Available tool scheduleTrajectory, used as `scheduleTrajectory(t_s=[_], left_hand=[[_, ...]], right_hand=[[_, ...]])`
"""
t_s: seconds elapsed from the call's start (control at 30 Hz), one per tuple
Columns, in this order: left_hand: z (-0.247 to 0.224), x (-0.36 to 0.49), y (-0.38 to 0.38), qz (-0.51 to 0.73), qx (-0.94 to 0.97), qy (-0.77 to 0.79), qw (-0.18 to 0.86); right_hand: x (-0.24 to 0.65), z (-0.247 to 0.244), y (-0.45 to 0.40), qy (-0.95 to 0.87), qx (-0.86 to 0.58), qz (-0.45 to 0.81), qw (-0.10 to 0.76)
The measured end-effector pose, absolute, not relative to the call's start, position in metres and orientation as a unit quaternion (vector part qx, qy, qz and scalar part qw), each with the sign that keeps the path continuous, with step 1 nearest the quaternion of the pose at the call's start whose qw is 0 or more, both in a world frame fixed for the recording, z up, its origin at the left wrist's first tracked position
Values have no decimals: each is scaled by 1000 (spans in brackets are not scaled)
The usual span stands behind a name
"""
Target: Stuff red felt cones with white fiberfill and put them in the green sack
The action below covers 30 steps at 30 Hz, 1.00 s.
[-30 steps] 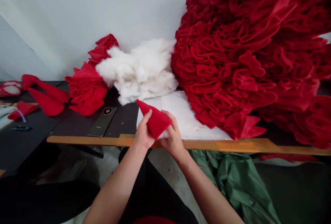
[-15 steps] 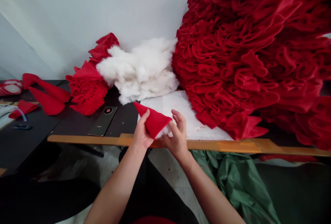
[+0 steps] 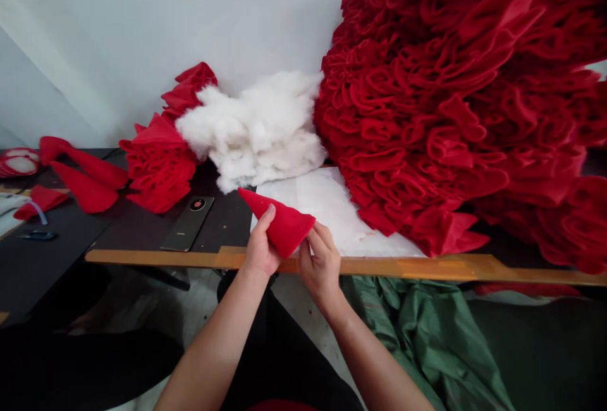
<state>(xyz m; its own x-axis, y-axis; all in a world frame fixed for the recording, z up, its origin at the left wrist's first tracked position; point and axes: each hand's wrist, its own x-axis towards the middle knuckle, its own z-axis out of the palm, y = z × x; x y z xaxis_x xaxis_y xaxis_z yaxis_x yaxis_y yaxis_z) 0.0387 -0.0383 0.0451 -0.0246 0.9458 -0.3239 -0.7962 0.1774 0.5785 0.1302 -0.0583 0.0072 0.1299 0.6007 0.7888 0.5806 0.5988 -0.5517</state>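
My left hand (image 3: 259, 245) is shut on a red felt cone (image 3: 283, 224), with the thumb pressed on its near side. The cone's tip points up and left, over the dark tabletop (image 3: 227, 221). My right hand (image 3: 322, 265) is just beside the cone's wide end, with its fingers apart and curled. It holds nothing. Behind the cone lies a sheet of white paper (image 3: 327, 205), and a heap of white fibre stuffing (image 3: 251, 133) sits beyond it. The inside of the cone is hidden.
A huge mass of red ruffled felt (image 3: 441, 101) fills the right side. More red felt ruffles (image 3: 159, 167) and loose cones (image 3: 85, 186) lie to the left, beside a smartphone (image 3: 188, 223). A wooden strip (image 3: 379, 265) edges the table, with green cloth (image 3: 427, 335) below it.
My right hand has drawn back and down from the cone's wide end. The cone's tip has swung a little further left in my left hand.
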Motion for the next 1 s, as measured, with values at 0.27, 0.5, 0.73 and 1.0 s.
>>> scheduleTrajectory(t_s=[0.27, 0.5, 0.73, 1.0], left_hand=[[43, 38, -37, 642, 134, 343, 672], [36, 40, -41, 606, 195, 303, 709], [41, 36, -41, 630, 165, 343, 677], [34, 44, -45, 651, 204, 333, 651]], right_hand=[[125, 7, -63, -621, -440, 79, 644], [119, -3, -65, -658, -392, 160, 623], [120, -1, -67, -571, -431, 125, 687], [118, 9, -61, -494, -417, 288, 706]])
